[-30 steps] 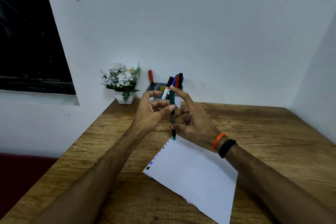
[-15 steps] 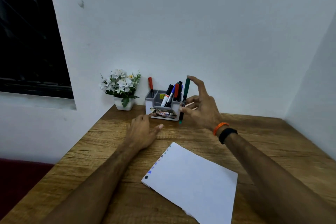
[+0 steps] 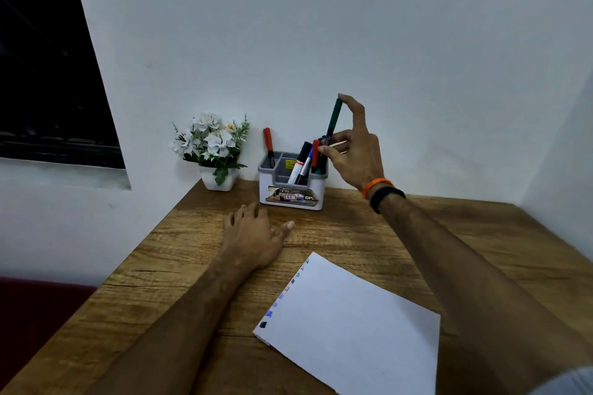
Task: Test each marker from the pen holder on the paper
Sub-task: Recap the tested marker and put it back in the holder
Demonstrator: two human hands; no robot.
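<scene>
Holding the green marker [image 3: 333,125] nearly upright, the right hand [image 3: 354,151] pinches it between fingertip and thumb, lower end inside the right compartment of the pen holder [image 3: 292,192]. Left hand [image 3: 253,237] rests on the worktop [image 3: 369,234], fingers loosely curled, its grip on nothing. Paper [image 3: 353,324] lies near the front, colour swatches along its left edge. Other markers [image 3: 303,162] stand in the holder.

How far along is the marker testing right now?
Done: coloured test marks line the paper's left edge. In hand: the right hand lowers the green marker into the pen holder; the left hand rests on the table. Which markers remain untested cannot be told.
</scene>
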